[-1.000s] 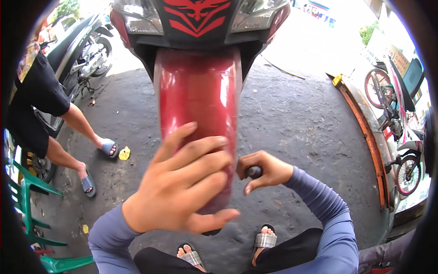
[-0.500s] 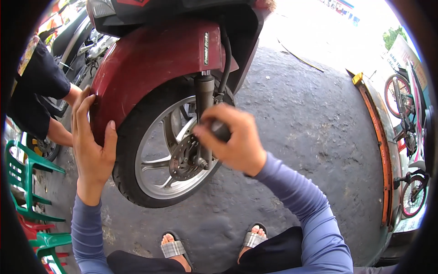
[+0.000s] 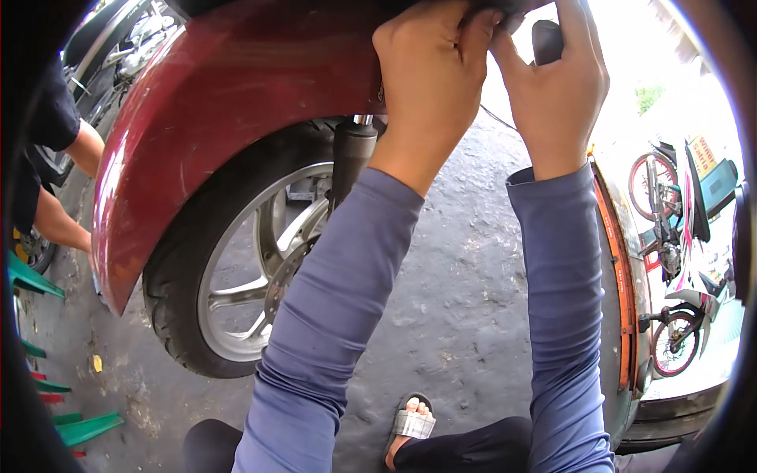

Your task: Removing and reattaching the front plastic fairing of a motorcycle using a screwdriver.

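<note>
Up at the top edge, my left hand (image 3: 434,87) is closed, its bent fingers against the dark front body of a scooter. What they grip, if anything, is hidden. Close beside it on the right, my right hand (image 3: 560,102) is closed around a tool with a rounded black handle (image 3: 546,41); its working end is out of sight. Below and to the left of my hands is the scooter's dark red front fender (image 3: 229,87). Under the fender show the front wheel (image 3: 181,299), with silver spokes, and the dark fork leg (image 3: 352,150), partly covered by my left forearm.
At the left, another person's arms (image 3: 59,217) reach toward the fender's front edge. Green plastic chairs (image 3: 87,430) stand at the lower left. An orange-edged metal ledge (image 3: 619,268) runs along the right, with a parked motorbike (image 3: 678,260) beyond it.
My left hand has left the fender's front edge and moved up and right. My right hand has risen from beside the fork with the black-handled tool. The view has come closer to the fender.
</note>
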`<state>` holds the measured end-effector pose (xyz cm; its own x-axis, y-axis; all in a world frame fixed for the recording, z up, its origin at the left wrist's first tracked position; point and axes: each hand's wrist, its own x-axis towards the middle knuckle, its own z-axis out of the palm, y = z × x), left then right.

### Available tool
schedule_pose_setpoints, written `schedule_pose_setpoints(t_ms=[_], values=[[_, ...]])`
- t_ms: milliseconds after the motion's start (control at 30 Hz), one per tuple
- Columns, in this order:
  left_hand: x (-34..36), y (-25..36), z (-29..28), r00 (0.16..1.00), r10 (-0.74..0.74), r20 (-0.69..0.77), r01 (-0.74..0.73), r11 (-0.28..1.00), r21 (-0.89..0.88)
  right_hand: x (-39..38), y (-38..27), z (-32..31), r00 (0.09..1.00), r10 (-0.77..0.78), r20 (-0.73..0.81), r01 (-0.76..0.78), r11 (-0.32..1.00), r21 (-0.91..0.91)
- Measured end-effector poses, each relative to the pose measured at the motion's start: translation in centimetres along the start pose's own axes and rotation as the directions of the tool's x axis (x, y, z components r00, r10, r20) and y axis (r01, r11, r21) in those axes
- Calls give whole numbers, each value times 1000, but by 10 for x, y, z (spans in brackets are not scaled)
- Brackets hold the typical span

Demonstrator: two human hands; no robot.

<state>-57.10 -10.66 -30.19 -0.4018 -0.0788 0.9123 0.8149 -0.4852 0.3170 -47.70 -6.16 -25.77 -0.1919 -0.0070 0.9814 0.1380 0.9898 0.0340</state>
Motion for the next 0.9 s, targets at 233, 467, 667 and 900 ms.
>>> schedule_pose_setpoints(t_ms=[233,467,667,900], values=[[5,-4,6,989,75,-131,-97,979,-178,-1,9,16,982,-152,-112,152,988,-8],[8,-6,15,959,165,-230,-208,962,-175,-3,2,7,987,158,-35,-158,987,22],[8,-13,9,914,326,-243,-353,932,-76,-3,2,0,996,92,-12,-93,993,-72],[7,-12,11,923,310,-227,-330,942,-59,-7,-5,2,996,50,-70,-48,998,34]])
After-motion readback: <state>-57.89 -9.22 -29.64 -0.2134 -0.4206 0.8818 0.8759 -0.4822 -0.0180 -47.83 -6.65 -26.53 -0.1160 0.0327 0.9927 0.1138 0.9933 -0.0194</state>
